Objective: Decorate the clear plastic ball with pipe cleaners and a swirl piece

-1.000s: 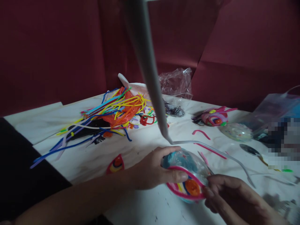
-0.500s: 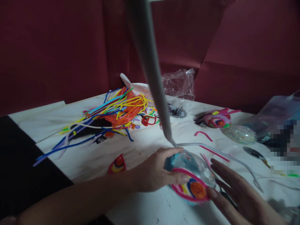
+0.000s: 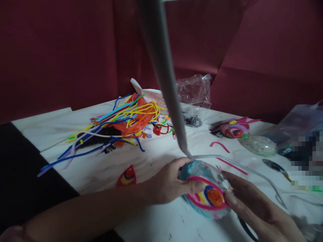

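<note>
A rounded clear plastic shell [image 3: 208, 168], teal at its left end, is held just above the white table. On its near side is an eye-shaped decoration [image 3: 214, 196] with a pink rim and an orange round piece bordered in blue. My left hand [image 3: 174, 185] is wrapped round the left end, thumb over the eye shape. My right hand [image 3: 254, 198] grips the right end, thumb at the pink rim and fingers behind, partly hidden. A dark curved object [image 3: 246, 228] shows below my right hand; its kind is unclear. A second eye-shaped piece [image 3: 128, 175] lies left of my forearm.
A blurred grey rod [image 3: 166, 74] crosses the view from above. Colourful strips [image 3: 131, 116] are heaped at back left. Behind lie a clear plastic bag [image 3: 195, 89], pink strips [image 3: 233, 166], another decorated shell [image 3: 234, 128] and a clear shell [image 3: 259, 145].
My right hand has closed in on the shell's right end, its fingers now behind it. The shell has shifted slightly to the right. My left hand keeps its hold.
</note>
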### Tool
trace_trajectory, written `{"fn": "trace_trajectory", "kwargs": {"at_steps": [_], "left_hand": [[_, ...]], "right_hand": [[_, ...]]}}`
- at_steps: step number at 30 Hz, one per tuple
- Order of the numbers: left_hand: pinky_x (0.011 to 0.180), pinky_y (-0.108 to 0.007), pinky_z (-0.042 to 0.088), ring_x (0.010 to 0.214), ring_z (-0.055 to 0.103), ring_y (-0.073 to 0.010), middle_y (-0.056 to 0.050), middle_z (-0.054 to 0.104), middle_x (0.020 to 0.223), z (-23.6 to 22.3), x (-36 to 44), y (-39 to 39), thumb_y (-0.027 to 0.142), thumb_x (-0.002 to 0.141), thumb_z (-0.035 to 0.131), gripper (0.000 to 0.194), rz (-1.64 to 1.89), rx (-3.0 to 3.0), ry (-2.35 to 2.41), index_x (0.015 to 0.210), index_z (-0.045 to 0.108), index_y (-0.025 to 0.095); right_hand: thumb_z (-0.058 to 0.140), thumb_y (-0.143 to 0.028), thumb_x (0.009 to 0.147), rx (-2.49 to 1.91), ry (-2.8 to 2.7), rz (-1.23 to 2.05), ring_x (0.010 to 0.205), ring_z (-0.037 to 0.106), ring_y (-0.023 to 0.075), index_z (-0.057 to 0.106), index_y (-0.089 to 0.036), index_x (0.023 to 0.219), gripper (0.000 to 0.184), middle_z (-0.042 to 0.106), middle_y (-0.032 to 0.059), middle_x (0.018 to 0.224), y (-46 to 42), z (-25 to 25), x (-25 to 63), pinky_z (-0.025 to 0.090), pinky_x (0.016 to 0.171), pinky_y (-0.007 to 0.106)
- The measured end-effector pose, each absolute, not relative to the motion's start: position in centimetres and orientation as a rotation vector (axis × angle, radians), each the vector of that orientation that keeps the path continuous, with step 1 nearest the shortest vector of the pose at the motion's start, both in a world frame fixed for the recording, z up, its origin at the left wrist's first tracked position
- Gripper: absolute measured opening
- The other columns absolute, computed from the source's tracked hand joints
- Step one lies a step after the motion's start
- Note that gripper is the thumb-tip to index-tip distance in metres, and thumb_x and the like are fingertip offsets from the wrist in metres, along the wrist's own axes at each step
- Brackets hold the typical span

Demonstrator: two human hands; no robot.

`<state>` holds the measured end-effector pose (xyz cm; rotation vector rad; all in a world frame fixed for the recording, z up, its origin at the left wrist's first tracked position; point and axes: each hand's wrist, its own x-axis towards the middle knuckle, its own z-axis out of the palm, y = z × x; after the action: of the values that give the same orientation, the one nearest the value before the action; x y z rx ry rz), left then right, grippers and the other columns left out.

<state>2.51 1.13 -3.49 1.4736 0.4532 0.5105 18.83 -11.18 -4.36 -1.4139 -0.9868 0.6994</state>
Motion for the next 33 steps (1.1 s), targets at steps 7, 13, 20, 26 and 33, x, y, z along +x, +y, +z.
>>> {"fn": "trace_trajectory", "kwargs": {"at_steps": [7,13,20,26,33], "left_hand": [[0.081,-0.033,0.046,0.097,0.058,-0.0251,-0.012,0.06,0.111,-3.3,2.9,1.1,0.051,0.07,0.063,0.062,0.558,1.499,0.484,0.118,0.052,0.014],[0.082,-0.033,0.046,0.1,0.058,-0.0253,-0.012,0.058,0.117,-2.7,2.5,1.1,0.049,0.07,0.064,0.067,0.505,1.483,0.388,0.126,0.046,0.017],[0.097,-0.033,0.037,0.114,0.049,-0.0258,-0.01,0.054,0.124,-1.8,2.2,0.9,0.035,0.059,0.077,0.068,0.665,1.936,0.375,0.12,0.054,0.019],[0.09,-0.032,0.043,0.105,0.054,-0.0233,-0.009,0.059,0.117,-2.1,2.1,0.6,0.034,0.072,0.067,0.05,0.719,1.895,0.353,0.117,0.055,0.018],[0.083,-0.032,0.045,0.097,0.058,-0.022,-0.01,0.06,0.11,-2.5,2.4,0.5,0.039,0.078,0.058,0.043,0.615,1.604,0.415,0.113,0.054,0.016]], "right_hand": [[0.067,-0.055,0.093,-1.423,-1.165,0.648,0.109,0.042,0.0211,0.048,-0.021,0.127,0.052,0.044,0.0028,0.122,-11.4,-7.2,21.5,0.044,0.076,0.007],[0.063,-0.063,0.093,-1.439,-1.067,0.727,0.114,0.037,0.0195,0.046,-0.031,0.13,0.052,0.039,-0.002,0.126,-11.7,-7.4,21.1,0.04,0.08,0.008],[0.063,-0.063,0.092,-1.413,-1.09,0.695,0.111,0.04,0.0238,0.047,-0.029,0.13,0.054,0.04,0.0012,0.125,-11.8,-8.2,21.6,0.045,0.078,0.013],[0.059,-0.063,0.093,-1.513,-1.126,0.562,0.111,0.04,0.0187,0.048,-0.029,0.13,0.051,0.042,-0.0016,0.123,-11.7,-7.9,21.1,0.041,0.079,0.008],[0.072,-0.06,0.077,-1.656,-1.006,0.372,0.101,0.047,0.0338,0.057,-0.018,0.122,0.064,0.051,0.0085,0.111,-10.9,-6.9,19.3,0.05,0.081,0.03]]}}
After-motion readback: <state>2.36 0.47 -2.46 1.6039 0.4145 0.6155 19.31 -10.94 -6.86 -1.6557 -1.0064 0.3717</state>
